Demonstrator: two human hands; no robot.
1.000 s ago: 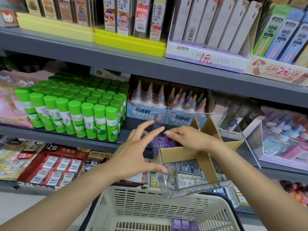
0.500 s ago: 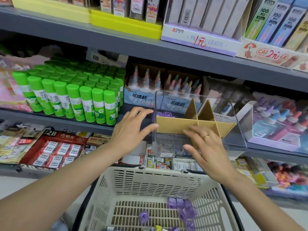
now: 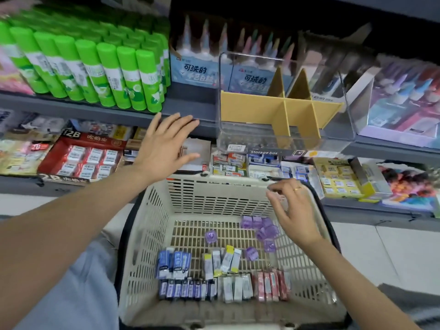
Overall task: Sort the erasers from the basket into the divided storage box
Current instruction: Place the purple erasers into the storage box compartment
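Observation:
A cream plastic basket (image 3: 147,234) sits low in front of me with several erasers on its floor: purple ones (image 3: 264,228) at the far right, blue-wrapped ones (image 3: 173,260), white and yellow ones (image 3: 221,258), and red ones (image 3: 271,285). A clear storage box (image 3: 273,136) with tan cardboard dividers (image 3: 252,107) stands on the shelf edge above. My left hand (image 3: 164,148) hovers open over the basket's far left corner, holding nothing. My right hand (image 3: 294,210) hangs over the basket's right side above the purple erasers, fingers loosely curled and empty.
Green glue sticks (image 3: 95,67) fill the shelf at the left. Boxes of glue bottles (image 3: 197,70) stand behind the storage box. Packs of erasers (image 3: 83,158) line the lower shelf. A grey shelf edge (image 3: 95,110) runs just beyond my left hand.
Both hands left the storage box, which now stands alone on the shelf. My right hand dropped toward the purple erasers in the basket. The view tilted down.

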